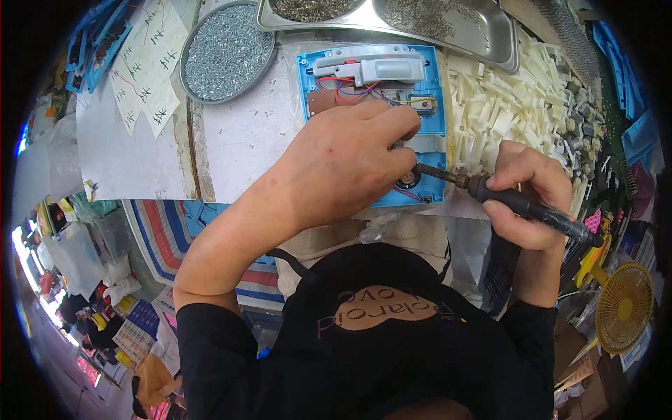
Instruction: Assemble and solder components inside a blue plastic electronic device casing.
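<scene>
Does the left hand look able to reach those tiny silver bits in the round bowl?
Probably yes: the silver bits lie uncovered in the round bowl, with flat white tabletop between it and the left hand. But that hand is busy over the blue case.

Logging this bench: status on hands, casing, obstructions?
Right hand gripping black-handled tool, tip near left hand. Left hand over open blue casing, grip unclear. Left hand blocks view of casing's middle.

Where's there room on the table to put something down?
White tabletop lies bare left of the brown seam, below the marked papers. Another patch, lightly speckled, sits between the round dish and left hand. It's crowded right of the blue casing, with white pieces.
</scene>
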Available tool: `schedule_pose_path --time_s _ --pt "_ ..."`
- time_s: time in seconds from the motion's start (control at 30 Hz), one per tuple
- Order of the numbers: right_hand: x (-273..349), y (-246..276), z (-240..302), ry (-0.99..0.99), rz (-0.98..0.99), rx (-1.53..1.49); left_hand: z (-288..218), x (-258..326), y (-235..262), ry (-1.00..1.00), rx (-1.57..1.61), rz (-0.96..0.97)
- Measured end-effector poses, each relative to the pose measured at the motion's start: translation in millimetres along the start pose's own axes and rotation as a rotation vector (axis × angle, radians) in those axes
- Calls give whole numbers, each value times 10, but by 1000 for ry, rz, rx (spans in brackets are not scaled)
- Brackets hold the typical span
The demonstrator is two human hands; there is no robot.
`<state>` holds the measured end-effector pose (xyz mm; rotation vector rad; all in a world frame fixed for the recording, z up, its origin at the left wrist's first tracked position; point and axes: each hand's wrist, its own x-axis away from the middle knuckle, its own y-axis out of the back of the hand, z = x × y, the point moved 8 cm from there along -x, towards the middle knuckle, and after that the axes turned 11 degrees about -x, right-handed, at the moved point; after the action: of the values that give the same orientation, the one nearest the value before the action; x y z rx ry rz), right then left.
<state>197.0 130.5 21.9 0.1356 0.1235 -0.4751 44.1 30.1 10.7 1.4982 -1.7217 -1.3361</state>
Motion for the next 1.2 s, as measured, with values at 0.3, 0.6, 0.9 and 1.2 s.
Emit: schedule_pose_path --time_s 0.3,0.6,0.9,1.2 --pt "-11 17 -17 -101 2 2 -2 11 -3 -36 -10 -6" --pt "616 595 360 23 -302 -18 2 7 -1 -51 -17 -1" --pt "2793 2208 978 233 -1333 171 -47 -31 73 -11 -65 51" --pt "2791 2857 739 151 -1478 464 -94 -34 53 -22 -94 34"
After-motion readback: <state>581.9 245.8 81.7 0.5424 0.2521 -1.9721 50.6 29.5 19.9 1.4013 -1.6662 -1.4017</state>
